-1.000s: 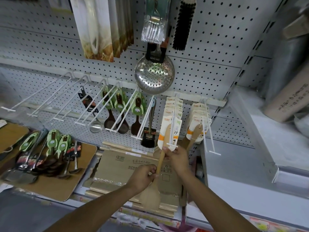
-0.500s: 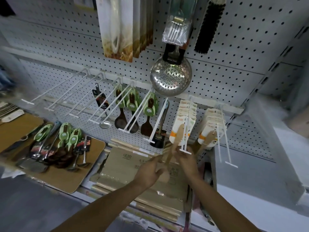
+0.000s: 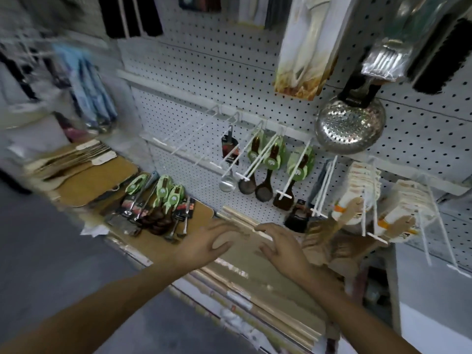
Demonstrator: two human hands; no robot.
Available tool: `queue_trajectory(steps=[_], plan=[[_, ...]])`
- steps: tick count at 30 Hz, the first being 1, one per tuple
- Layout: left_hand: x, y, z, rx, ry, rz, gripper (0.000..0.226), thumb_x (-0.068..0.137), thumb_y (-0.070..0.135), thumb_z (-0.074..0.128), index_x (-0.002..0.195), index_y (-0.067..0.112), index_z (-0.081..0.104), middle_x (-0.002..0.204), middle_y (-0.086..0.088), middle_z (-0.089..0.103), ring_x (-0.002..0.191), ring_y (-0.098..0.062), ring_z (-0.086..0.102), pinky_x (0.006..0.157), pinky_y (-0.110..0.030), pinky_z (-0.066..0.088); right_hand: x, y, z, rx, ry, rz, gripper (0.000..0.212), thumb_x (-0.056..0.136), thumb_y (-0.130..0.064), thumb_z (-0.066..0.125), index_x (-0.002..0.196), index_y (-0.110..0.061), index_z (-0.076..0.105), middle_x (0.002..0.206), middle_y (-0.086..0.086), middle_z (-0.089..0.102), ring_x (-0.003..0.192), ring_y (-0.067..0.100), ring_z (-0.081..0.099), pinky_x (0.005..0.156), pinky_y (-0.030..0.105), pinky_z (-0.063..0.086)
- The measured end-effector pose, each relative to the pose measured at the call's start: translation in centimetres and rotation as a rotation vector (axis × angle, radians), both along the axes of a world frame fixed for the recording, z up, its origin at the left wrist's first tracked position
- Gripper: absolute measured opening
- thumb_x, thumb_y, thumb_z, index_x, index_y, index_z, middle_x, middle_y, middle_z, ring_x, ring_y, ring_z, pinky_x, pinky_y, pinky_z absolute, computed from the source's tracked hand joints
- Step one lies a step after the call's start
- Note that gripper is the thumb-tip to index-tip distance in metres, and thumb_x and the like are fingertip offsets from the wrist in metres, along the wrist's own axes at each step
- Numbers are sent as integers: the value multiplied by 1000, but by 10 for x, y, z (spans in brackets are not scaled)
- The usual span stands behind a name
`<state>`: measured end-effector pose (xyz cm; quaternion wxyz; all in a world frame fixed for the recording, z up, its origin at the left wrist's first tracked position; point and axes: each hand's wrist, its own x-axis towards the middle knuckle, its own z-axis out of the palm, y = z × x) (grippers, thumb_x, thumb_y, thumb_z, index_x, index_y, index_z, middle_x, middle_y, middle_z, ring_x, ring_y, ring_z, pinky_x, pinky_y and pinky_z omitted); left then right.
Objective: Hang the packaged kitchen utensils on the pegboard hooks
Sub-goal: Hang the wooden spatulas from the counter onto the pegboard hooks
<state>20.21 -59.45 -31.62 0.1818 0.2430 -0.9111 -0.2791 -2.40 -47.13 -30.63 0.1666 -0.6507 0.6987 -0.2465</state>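
Both hands (image 3: 245,245) released the carded wooden spatula (image 3: 351,210).

Left grip (image 3: 204,245), right grip (image 3: 283,247): fingers spread, empty.

You've got 2 hands in view: left hand (image 3: 204,245) and right hand (image 3: 283,247), both empty w/ fingers spread. On the pegboard (image 3: 204,72): 3 green-carded wooden spoons (image 3: 270,162) hanging, 1 small steel ladle (image 3: 227,183), 1 big perforated skimmer (image 3: 351,130), 1 black spatula (image 3: 297,217). 2 hooks carry stacks of carded wooden spatulas (image 3: 357,198); exact nr per stack can't be told. On the counter: 3 green-carded utensils (image 3: 163,191) lying loose, approx. 2 cardboard sheets (image 3: 97,180).
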Motion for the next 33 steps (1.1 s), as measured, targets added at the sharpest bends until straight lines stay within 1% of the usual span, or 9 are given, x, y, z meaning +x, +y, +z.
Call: queue_trajectory(steps=[2,6,11,16,20,22,25,30,33], plan=[[38,-16,10,-38,3,2,39,97,45,58,135,36,56,136,20,55,121,-3,56,101,-28,48,33,-21,5,-22,4,46,35,94,-25,60,129,-28,54,128,-10,56,119,6,48,100,21,37],[119,-53,20,-98,9,101,45,94,44,65,136,32,56,137,16,57,130,-2,49,105,-30,46,104,-63,17,-84,54,127,38,95,-37,59,132,-30,51,132,-8,55,123,8,47,102,26,40],[217,-93,39,-104,45,178,46,91,43,68,135,37,56,138,20,53,128,5,46,106,-15,39,201,-114,30,-133,139,213,44,95,-46,51,134,-26,49,129,-6,57,119,13,51,97,33,47],[316,-130,47,-188,3,216,49,90,45,69,136,35,54,140,16,53,132,-4,47,107,-28,44,290,-164,44,-165,198,268,45,95,-42,57,136,-24,51,133,-4,56,122,12,50,100,34,46],[385,-155,55,-208,-43,263,50,92,52,64,138,38,51,139,17,52,129,-2,47,106,-25,43,349,-202,56,-171,215,309,50,94,-49,51,138,-24,49,139,-3,53,129,13,46,108,33,38],[413,-164,57,-231,-48,283,50,92,54,62,137,35,54,139,15,53,128,-3,47,105,-20,41,371,-220,60,-174,235,350,54,93,-53,47,138,-24,48,139,-4,53,128,12,46,107,29,37],[446,-182,59,-247,-38,317,50,92,54,62,136,32,56,139,12,55,128,-6,49,104,-24,44,399,-250,62,-189,268,404,57,93,-56,45,140,-24,46,141,-6,50,130,10,44,106,23,30],[480,-221,55,-230,-27,353,50,92,59,60,136,36,53,136,14,55,127,-8,50,103,-27,44,434,-306,54,-179,255,498,56,93,-60,44,140,-30,42,141,-12,46,130,4,39,107,24,34],[495,-255,50,-237,-64,358,52,91,58,62,136,33,55,137,13,55,128,-8,50,105,-27,43,453,-346,50,-158,247,548,57,93,-60,45,141,-29,42,143,-12,45,132,4,38,109,23,29]])
